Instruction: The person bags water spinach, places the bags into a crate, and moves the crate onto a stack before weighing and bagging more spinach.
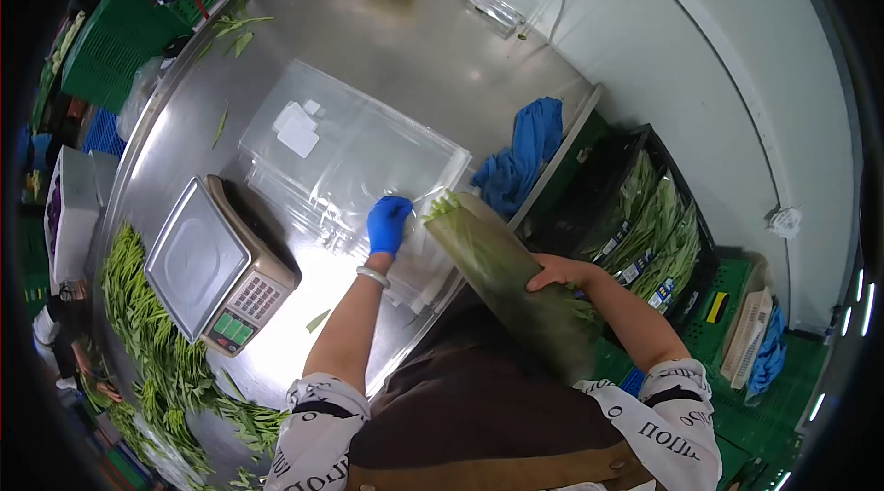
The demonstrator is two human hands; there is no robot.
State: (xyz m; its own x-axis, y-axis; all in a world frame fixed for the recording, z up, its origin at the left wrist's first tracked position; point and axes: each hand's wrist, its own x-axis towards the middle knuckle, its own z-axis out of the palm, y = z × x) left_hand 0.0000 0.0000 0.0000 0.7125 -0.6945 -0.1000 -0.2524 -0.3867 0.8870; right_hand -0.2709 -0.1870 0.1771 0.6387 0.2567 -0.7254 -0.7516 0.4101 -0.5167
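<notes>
My left hand [388, 222], in a blue glove, is closed over the near right part of a stack of clear plastic bags [359, 155] on the metal table; what its fingers hold, if anything, is too small to make out. Bare, my right hand [555, 272] is wrapped round a clear bag of leafy greens [497, 261], held tilted beside the table's near edge. Pale cut stems show at the bag's upper left end. A white label sheet [296, 128] lies on the stack.
A weighing scale [226, 265] stands at left, with loose greens [157, 325] along the table's left side. Blue cloth [522, 158] lies at the right edge. Beyond it, a black crate [709, 256] holds bagged greens. A person [64, 344] is at far left.
</notes>
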